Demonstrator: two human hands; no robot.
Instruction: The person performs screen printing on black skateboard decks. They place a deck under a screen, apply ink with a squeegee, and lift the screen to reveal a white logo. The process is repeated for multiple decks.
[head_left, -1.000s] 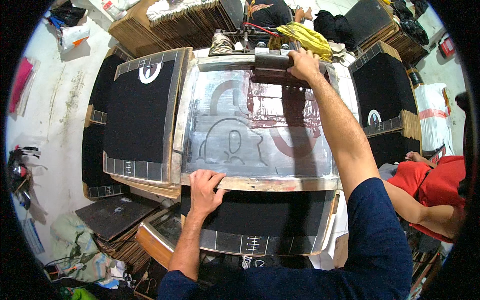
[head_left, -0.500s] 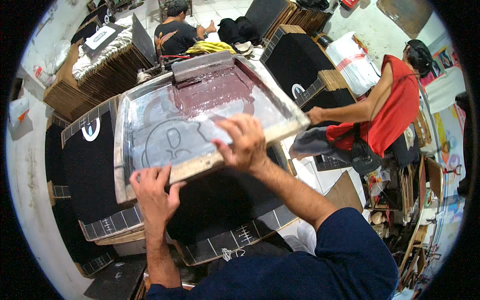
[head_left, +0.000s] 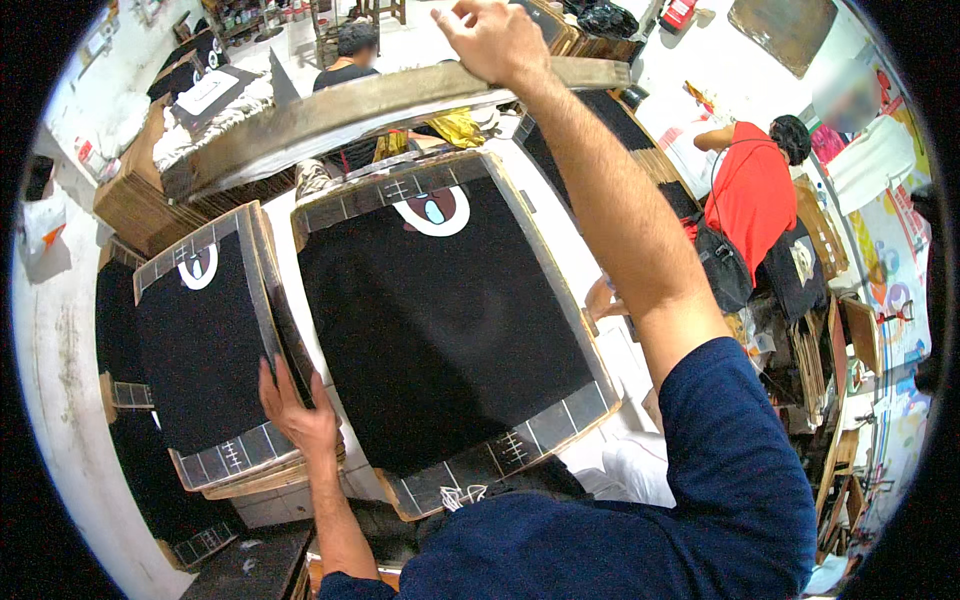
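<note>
A raised screen frame spans the upper middle. My right hand is at its rail, palm against it and fingers extended loosely above. Below lies a board covered in black fabric, with a white arched print holding blue and brown shapes near its far end. My left hand has its fingers spread at the inner edge of the left black-covered board, which bears a similar print.
A person in red leans over work at the right; another person's hand is beside the middle board. A seated person is beyond the frame. Stacked boards stand upper left, more black-covered boards upper right.
The screen has swung up and away, exposing the printed black fabric beneath. My right hand rose with it; my left moved off the screen to the left board. The person in red moved farther back.
</note>
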